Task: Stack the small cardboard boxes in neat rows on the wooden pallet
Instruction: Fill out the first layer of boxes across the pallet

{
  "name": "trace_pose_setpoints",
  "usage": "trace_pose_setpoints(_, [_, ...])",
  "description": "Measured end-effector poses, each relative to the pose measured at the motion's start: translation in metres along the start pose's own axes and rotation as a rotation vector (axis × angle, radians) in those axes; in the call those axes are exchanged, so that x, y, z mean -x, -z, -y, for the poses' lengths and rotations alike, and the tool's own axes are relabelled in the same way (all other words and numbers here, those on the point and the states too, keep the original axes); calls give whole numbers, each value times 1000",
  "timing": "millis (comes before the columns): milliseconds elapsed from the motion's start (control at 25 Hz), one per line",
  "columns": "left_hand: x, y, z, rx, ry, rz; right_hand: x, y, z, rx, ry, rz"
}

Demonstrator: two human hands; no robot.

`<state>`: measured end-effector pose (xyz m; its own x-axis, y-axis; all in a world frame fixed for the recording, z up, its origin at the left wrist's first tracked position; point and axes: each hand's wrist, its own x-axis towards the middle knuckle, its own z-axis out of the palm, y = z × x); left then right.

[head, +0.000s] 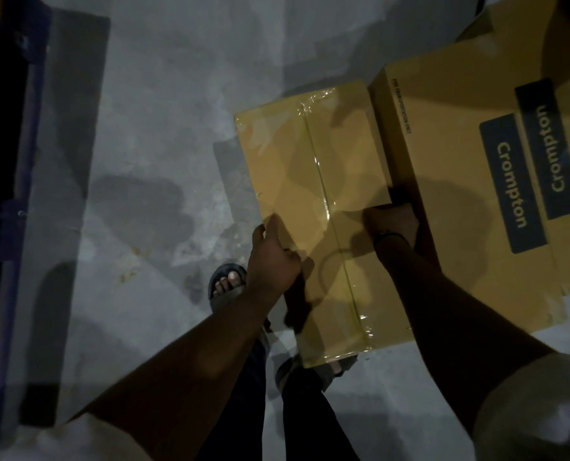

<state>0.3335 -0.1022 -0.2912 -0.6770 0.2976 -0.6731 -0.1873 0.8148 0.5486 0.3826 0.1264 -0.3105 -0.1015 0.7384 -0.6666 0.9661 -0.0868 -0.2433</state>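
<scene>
Far left of the box (310, 181), a blue frame (17, 194) runs along the picture's edge. It stands on a grey floor (150, 128) marked with dark stains. Just off the box's left edge, a foot in a dark sandal (227, 284) stands on that floor.

The left hand (273, 257) grips the box's left long edge, fingers curled round it. The box is plain brown cardboard, held over the floor in front of the person, and its near end covers part of the other foot. Its long axis runs away from the person, with the far end leaning a little left. A strip of clear tape (323, 181) follows the centre seam along that axis and wraps over both ends.

The right hand (393, 222) grips the right long edge, fingers curled down into the dark gap beside it. A thin band (390, 235) circles that wrist.

Close against the box's right side lies a larger carton (443, 201), crowding the right hand. It bears small print ending "TRANSPORTATION ONLY" and a dark blue label (510, 184) reading "Crompton" in pale letters. Right of that, a second label (551, 148) also reads "Crompton". Whether it sits on the same carton I cannot tell.
</scene>
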Motion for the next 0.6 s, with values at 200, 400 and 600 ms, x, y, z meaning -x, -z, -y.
trace_pose_setpoints(200, [13,6,14,7,85,-55,30,6,-17,173,240,188])
trace_pose_setpoints(400, [18,13,14,-39,104,-28,59,-12,-31,282,400,181])
trace_pose_setpoints(600, [63,62,-17,-142,140,-143,124,28,-1,428,582,137])
